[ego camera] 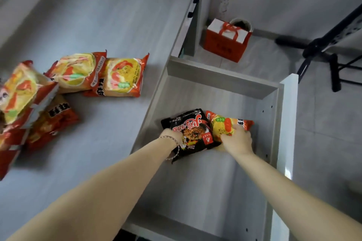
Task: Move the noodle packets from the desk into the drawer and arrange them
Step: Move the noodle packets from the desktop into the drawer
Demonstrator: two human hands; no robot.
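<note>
Inside the open drawer (219, 82) lie two noodle packets side by side. My left hand (172, 137), with a bracelet on the wrist, grips the near left edge of the black packet (194, 131). My right hand (238, 140) presses down on the orange-and-yellow packet (225, 125) just right of it. On the grey desk (109, 17) to the left lie more orange packets: two together (101, 74) in the middle and a loose pile (29, 103) at the left edge.
An orange gift bag (227, 43) stands on the floor behind the drawer. A black tripod stand (333, 49) spreads at the far right. The drawer's white front panel (290, 119) juts out on the right. Black drawer handles (193, 10) sit above.
</note>
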